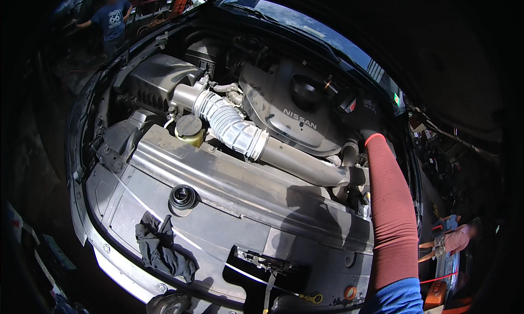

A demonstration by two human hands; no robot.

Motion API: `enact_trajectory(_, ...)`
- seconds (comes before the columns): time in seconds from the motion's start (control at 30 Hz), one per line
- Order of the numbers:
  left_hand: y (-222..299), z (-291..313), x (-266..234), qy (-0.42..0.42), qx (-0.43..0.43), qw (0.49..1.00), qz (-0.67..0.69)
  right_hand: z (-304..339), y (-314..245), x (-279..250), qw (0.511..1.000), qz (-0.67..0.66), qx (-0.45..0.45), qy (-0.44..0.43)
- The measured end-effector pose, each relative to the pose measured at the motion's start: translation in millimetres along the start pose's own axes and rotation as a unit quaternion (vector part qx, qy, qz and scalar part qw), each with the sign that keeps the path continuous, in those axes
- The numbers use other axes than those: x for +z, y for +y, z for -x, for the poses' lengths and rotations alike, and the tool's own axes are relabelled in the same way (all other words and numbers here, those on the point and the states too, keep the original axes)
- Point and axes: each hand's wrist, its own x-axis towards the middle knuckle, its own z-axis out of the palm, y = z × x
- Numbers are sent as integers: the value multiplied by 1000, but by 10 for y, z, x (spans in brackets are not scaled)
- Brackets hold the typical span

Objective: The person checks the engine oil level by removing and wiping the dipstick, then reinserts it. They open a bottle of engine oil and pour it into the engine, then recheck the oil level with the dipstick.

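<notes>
My right hand (367,115), in a black glove, is closed around a dark bottle (345,102) with a small red mark. The bottle lies tilted, its mouth pointing left toward a black funnel (305,90) that stands in the dark engine cover (275,109). Shadow hides much of the bottle and my fingers. At the lower edge, a dark rounded shape that looks like my gloved left hand (169,303) rests by the front of the car; its fingers cannot be made out. Near it are a crumpled black cloth (161,248) and a black round cap (183,198) on the front panel.
A dipstick (314,298) with a yellow ring lies across the panel, beside an orange ring (350,292). A ribbed air hose (226,123) and a yellowish reservoir (189,131) sit behind. The raised hood (458,57) overhangs. Two people (113,19) (456,238) stand beyond the car.
</notes>
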Motion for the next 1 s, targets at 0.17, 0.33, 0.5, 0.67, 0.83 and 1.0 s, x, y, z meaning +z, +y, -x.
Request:
enact_trajectory(0.17, -4, 11, -13, -3, -1, 1000, 2, 46, -47, -119, 1000, 25, -4, -10)
enact_trajectory(0.33, 15, 19, -27, -13, -10, 1000, 6, 36, -74, -114, 1000, 10, -2, -3)
enact_trajectory(0.5, 27, 3, -18, -6, -8, 1000, 2, -20, -44, -47, 997, -61, 33, -15)
enact_trajectory(0.67, 14, 11, -19, -6, -5, 1000, -6, -75, 40, 140, 996, -83, 40, -1)
enact_trajectory(0.83, -16, 52, -18, -15, -9, 1000, -3, -113, 122, 266, 987, -150, 57, 9)
enact_trajectory(1.0, -30, 67, -5, -9, -5, 1000, -3, -94, 99, 200, 980, -182, 78, -27)
